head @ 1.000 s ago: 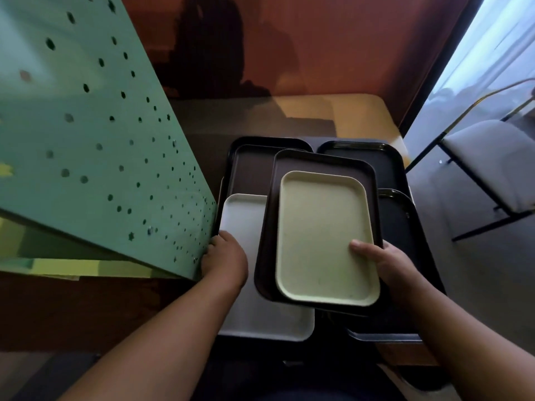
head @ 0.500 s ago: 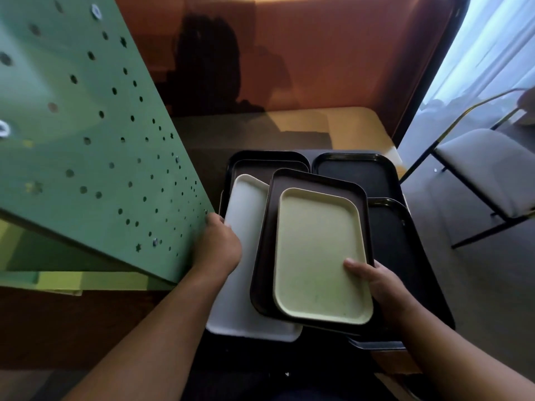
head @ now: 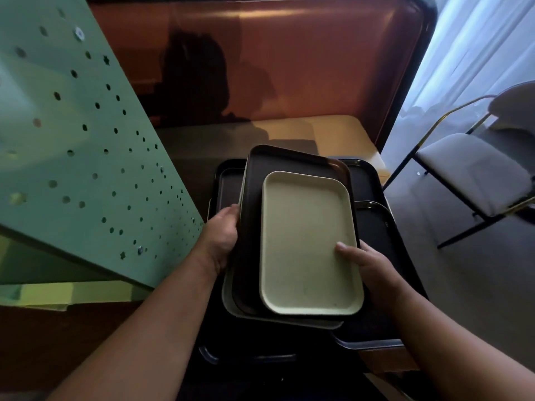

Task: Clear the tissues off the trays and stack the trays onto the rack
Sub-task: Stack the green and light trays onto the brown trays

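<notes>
A small cream tray (head: 307, 244) lies inside a dark brown tray (head: 289, 162), and both rest on a white tray (head: 289, 321) whose edge shows along the bottom. My left hand (head: 221, 235) grips the left edge of this stack. My right hand (head: 367, 267) holds its right side, thumb pressing on the cream tray. The stack is tilted above several black trays (head: 373, 235) that lie on the surface below. No tissues are visible.
A green perforated panel (head: 72, 146) slants in close on the left, near my left hand. A brown padded bench back (head: 289, 59) stands behind. A grey chair (head: 474, 172) with thin metal legs stands on the floor at the right.
The white tray has slid under the brown and cream trays, forming one stack. My left hand moved right to the stack's left edge, and the stack has risen and tilted.
</notes>
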A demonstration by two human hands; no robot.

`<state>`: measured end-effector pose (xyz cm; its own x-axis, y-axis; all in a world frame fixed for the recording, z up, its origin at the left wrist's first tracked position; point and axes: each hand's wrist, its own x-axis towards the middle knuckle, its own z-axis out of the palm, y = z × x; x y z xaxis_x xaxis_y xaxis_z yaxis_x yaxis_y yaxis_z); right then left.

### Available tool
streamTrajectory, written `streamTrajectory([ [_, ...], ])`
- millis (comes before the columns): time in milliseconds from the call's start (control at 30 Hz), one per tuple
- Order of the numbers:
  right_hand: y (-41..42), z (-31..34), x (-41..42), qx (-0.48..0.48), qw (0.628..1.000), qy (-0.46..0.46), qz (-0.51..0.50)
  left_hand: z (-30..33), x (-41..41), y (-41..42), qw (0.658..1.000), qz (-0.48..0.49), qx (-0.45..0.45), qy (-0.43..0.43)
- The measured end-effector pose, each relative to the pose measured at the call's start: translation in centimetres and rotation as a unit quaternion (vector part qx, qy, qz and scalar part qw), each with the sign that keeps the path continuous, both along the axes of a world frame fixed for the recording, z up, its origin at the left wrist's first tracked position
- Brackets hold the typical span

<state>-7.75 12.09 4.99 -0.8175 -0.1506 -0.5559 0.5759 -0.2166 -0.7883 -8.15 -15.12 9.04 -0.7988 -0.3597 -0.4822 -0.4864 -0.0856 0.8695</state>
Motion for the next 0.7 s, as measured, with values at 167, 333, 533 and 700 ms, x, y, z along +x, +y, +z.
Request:
streamTrajectory([
  [167, 0.0, 0.3, -0.2, -0.004, 1.0, -0.009, -0.029, 0.2, -0.2, 0.8, 0.99, -0.03, 0.137, -0.001],
  [333, 1.0, 0.2, -0.9, -0.013, 0.999, -0.027, -0.026, -0.7, -0.6, 1.2, 0.98, -0.056, 0.189, 0.039],
  [533, 2.1, 0.8, -2.3, 0.003, 1.0, 0.009, 0.012, -2.0, -0.8, 0.7, 0.953, -0.054, 0.29, 0.073],
  [700, 2.0, 0.7, -2.4, -0.01, 1.0, 0.015, -0.009, -2.7, -0.9, 0.3, 0.953, -0.073, 0.28, 0.083],
])
